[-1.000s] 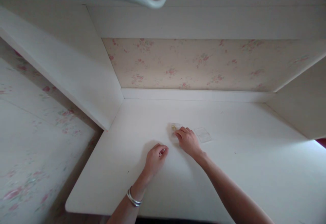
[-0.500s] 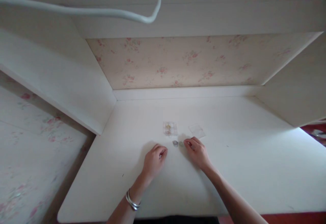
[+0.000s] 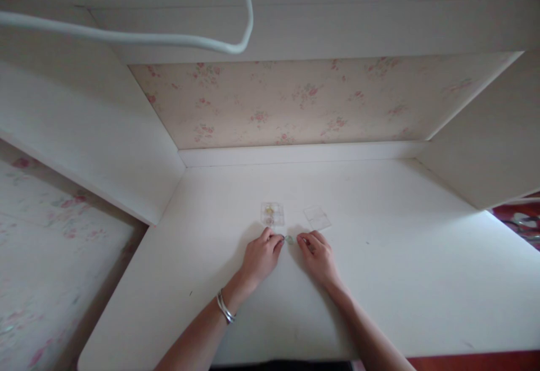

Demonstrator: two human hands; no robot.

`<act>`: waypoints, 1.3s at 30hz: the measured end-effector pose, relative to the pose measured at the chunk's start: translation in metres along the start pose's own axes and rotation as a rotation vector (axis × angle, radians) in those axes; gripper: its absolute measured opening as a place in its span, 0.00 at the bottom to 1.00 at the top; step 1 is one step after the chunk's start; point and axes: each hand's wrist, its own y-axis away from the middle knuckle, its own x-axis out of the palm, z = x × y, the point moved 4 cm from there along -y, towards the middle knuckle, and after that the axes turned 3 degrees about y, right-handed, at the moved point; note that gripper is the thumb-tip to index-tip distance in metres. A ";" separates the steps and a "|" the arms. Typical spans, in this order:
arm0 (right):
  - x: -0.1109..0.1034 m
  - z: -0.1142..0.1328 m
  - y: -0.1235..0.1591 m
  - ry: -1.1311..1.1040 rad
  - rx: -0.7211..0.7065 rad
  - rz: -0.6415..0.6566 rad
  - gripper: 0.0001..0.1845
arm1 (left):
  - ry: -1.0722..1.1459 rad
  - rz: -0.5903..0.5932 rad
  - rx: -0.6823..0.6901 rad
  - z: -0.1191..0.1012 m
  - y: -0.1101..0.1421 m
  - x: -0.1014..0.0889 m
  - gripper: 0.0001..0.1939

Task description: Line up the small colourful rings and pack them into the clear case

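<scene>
My left hand [image 3: 262, 252], with silver bangles [image 3: 225, 306] at the wrist, is closed in a pinch. Its fingertips are on a small dark-grey round item, mostly hidden by them. Just right of those fingertips a small pale-green ring-like piece [image 3: 289, 240] lies on the white desk. My right hand [image 3: 317, 254] is on the other side of it, thumb and fingers pressed together; whatever they hold is too small to make out. Beyond the left hand sits a clear compartment box [image 3: 280, 217] with small gold-coloured and pinkish pieces in its left compartments.
A clear flat lid [image 3: 318, 217] lies beyond my right hand. The white desk [image 3: 405, 286] has side panels and a floral-papered back wall [image 3: 312, 107]. A white bent tube [image 3: 169, 39] hangs across the upper left. Something red [image 3: 514, 219] shows past the right edge.
My left hand has moved forward and right, and its fingertips are now on the small grey item that lay alone. My right fingers are slightly farther from the green piece. The view has shifted a little.
</scene>
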 end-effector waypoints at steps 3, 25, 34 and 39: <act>0.000 -0.002 0.000 -0.010 0.018 0.003 0.16 | -0.032 0.016 -0.006 0.000 -0.003 0.000 0.13; 0.001 -0.006 0.001 -0.041 0.059 0.021 0.15 | 0.056 -0.194 0.020 0.001 -0.044 -0.026 0.11; -0.001 -0.005 0.000 -0.019 0.044 0.016 0.15 | -0.082 -0.170 -0.111 0.012 -0.078 -0.026 0.11; 0.001 -0.005 0.001 0.001 0.016 0.014 0.16 | 0.059 -0.299 -0.073 0.023 -0.055 -0.035 0.11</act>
